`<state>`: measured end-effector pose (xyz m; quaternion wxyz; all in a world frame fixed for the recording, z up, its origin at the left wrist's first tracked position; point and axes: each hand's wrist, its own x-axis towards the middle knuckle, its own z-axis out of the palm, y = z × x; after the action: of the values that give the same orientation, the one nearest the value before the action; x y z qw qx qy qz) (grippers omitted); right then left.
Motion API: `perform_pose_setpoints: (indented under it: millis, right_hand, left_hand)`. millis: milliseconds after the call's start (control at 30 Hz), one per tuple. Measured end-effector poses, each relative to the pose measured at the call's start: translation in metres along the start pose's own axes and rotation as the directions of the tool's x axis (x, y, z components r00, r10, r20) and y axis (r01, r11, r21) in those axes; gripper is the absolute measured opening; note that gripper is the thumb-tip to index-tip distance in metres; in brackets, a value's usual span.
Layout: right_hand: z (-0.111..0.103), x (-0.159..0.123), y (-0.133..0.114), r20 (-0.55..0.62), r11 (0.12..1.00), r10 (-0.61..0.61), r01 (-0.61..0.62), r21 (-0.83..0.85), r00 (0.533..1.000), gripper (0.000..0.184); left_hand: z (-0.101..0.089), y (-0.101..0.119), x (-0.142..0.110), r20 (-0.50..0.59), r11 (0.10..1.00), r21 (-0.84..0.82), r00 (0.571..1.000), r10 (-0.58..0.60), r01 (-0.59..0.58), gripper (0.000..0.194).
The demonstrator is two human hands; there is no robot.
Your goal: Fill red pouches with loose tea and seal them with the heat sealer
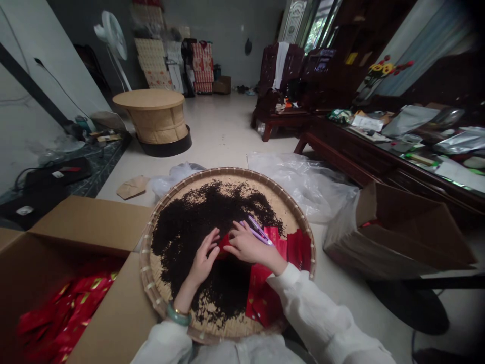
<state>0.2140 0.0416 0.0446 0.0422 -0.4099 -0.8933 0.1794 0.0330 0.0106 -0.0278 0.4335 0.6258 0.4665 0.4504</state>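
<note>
As the left hand (202, 258) pinches a red sachet (224, 244) in its fingers, the right hand (248, 243) closes its fingers on a lilac-handled tool (258, 231) against it. Both sit over dark loose tea (189, 227) in a round bamboo tray (227, 174) on the floor (220, 126), beside an open cardboard carton (94, 222) of red packets (64, 308).

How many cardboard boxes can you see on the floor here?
3: an open one full of red packets at lower left, one lying on its side at right, and a small one by the far wall. Stacks there may hide more.
</note>
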Motion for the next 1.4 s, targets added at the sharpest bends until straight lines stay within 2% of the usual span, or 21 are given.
perform_pose_setpoints:
  millis: [67,133,300,400,467,533,567,600,633,700,767,833,967,1133,1233,1300,1400]
  right_hand:
    - [0.0,-0.002,-0.007,0.007,0.996,-0.008,0.008,-0.089,1.0,0.032]
    - [-0.001,-0.003,-0.012,-0.001,0.989,-0.055,0.054,-0.138,0.998,0.029]
    - [-0.005,-0.005,-0.013,-0.047,0.981,-0.183,0.179,-0.071,0.982,0.016]
    - [-0.003,-0.006,-0.002,-0.128,0.954,-0.26,0.275,0.118,0.957,0.017]
    - [0.003,-0.008,0.01,-0.264,0.932,-0.164,0.237,0.275,0.951,0.023]
    - [0.015,-0.012,0.022,-0.313,0.927,0.019,0.101,0.362,0.95,0.028]
    - [0.023,-0.014,0.027,-0.262,0.934,0.074,0.025,0.355,0.962,0.032]
    - [0.032,-0.017,0.029,-0.162,0.951,0.083,-0.029,0.309,0.983,0.041]
    - [0.041,-0.02,0.029,-0.06,0.967,0.091,-0.074,0.245,0.994,0.057]
    - [0.06,-0.024,0.025,0.062,0.984,0.119,-0.126,0.126,0.991,0.08]
    - [0.074,-0.026,0.018,0.051,0.985,0.155,-0.158,0.067,0.987,0.08]
    - [0.08,-0.025,0.014,0.022,0.984,0.164,-0.165,0.064,0.986,0.062]
    - [0.079,-0.023,0.019,0.023,0.977,0.172,-0.174,0.126,0.985,0.028]
    - [0.084,-0.029,0.028,-0.003,0.959,0.186,-0.181,0.22,0.983,0.031]
    - [0.087,-0.03,0.034,-0.06,0.933,0.195,-0.166,0.32,0.979,0.029]
    - [0.082,-0.029,0.04,-0.131,0.891,0.248,-0.173,0.421,0.96,0.027]
    - [0.061,-0.023,0.043,-0.188,0.787,0.337,-0.167,0.593,0.922,0.024]
  left_hand:
    - [-0.005,0.007,0.001,0.055,0.941,0.251,0.974,0.219,-0.226,0.036]
    - [-0.011,0.016,0.002,0.168,0.826,0.424,0.928,0.331,-0.371,0.034]
    - [-0.027,0.032,0.004,0.326,0.646,0.616,0.892,0.312,-0.451,0.032]
    - [-0.034,0.033,0.004,0.361,0.607,0.641,0.882,0.302,-0.47,0.022]
    - [-0.036,0.031,0.003,0.35,0.596,0.648,0.88,0.321,-0.475,0.018]
    - [-0.037,0.029,0.003,0.329,0.574,0.659,0.873,0.361,-0.486,0.018]
    - [-0.037,0.028,0.002,0.316,0.561,0.668,0.868,0.382,-0.49,0.019]
    - [-0.036,0.027,0.002,0.302,0.547,0.678,0.864,0.402,-0.491,0.019]
    - [-0.035,0.026,0.002,0.29,0.533,0.688,0.86,0.421,-0.493,0.02]
    - [-0.033,0.026,0.002,0.275,0.514,0.694,0.846,0.457,-0.504,0.021]
    - [-0.032,0.025,0.003,0.282,0.519,0.673,0.831,0.479,-0.528,0.022]
    - [-0.033,0.023,0.004,0.297,0.551,0.635,0.829,0.473,-0.542,0.023]
    - [-0.036,0.021,0.005,0.299,0.646,0.582,0.869,0.395,-0.494,0.024]
    - [-0.04,0.026,0.002,0.295,0.743,0.503,0.896,0.332,-0.441,0.023]
    - [-0.042,0.03,0.001,0.282,0.789,0.463,0.911,0.302,-0.405,0.025]
    - [-0.043,0.031,0.0,0.296,0.802,0.446,0.911,0.288,-0.398,0.024]
    - [-0.044,0.03,0.0,0.323,0.801,0.432,0.9,0.292,-0.415,0.021]
